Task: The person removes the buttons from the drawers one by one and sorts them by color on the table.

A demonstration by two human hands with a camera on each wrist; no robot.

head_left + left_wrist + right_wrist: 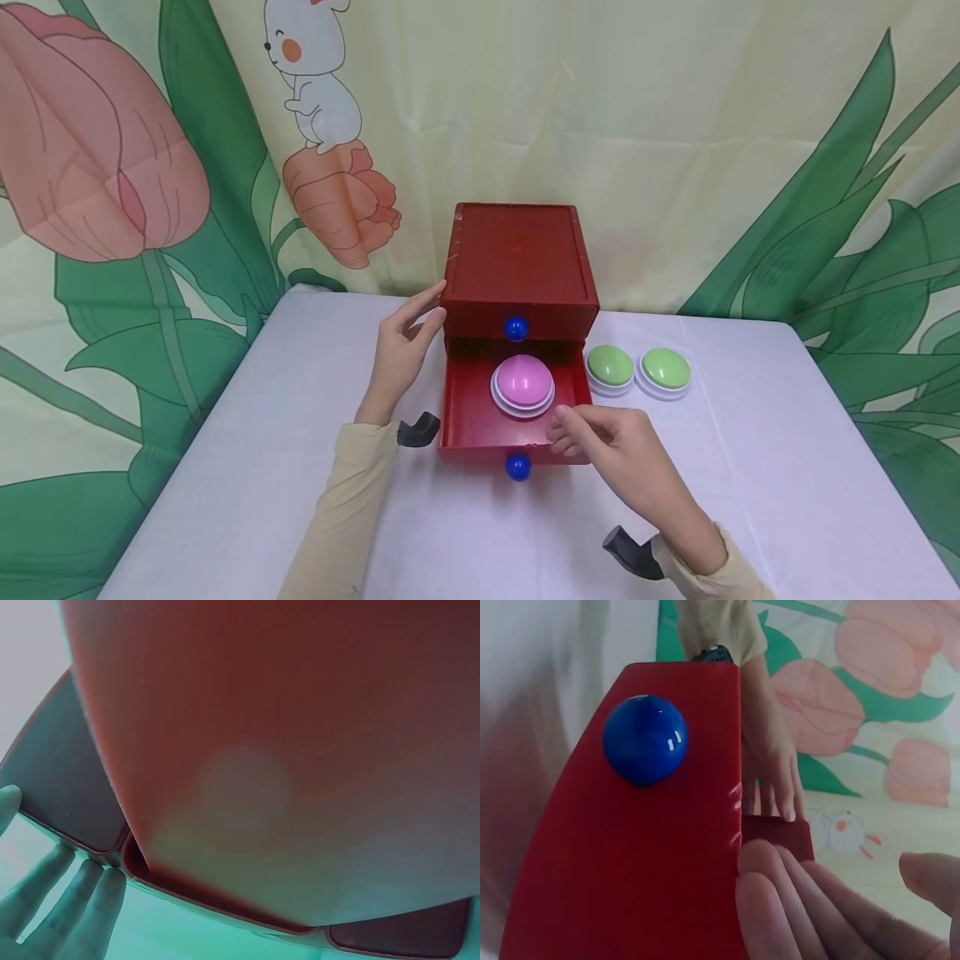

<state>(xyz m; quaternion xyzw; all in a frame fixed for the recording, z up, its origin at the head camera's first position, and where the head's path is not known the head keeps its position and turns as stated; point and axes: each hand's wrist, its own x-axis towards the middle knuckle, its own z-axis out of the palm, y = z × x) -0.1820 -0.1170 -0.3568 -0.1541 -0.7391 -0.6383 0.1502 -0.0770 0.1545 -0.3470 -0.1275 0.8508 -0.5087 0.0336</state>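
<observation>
White-clothed desk [225,475], bearing: red plastic cabinet [517,258], touched by left hand [401,357], fingers extended; red lower drawer [467,423], pulled out, overhung by right hand [633,458], fingers loose, thumb apart; judged light, stiff, best gripped by its blue ball knob [518,467].

Cabinet [517,250]: finished in dark red. Drawer [465,427]: coloured red. Knobs [516,328]: coloured blue. Button [524,380] within: coloured pink, ringed in white. Two buttons [610,365] toward the right edge of the white table [750,483]: coloured green, ringed in white. Curtain [637,100]: printed on cream with pink tulips [82,150], green leaves [817,183], white rabbit [311,37], orange carrot [330,200]. Sleeves [348,492]: plain beige.
</observation>
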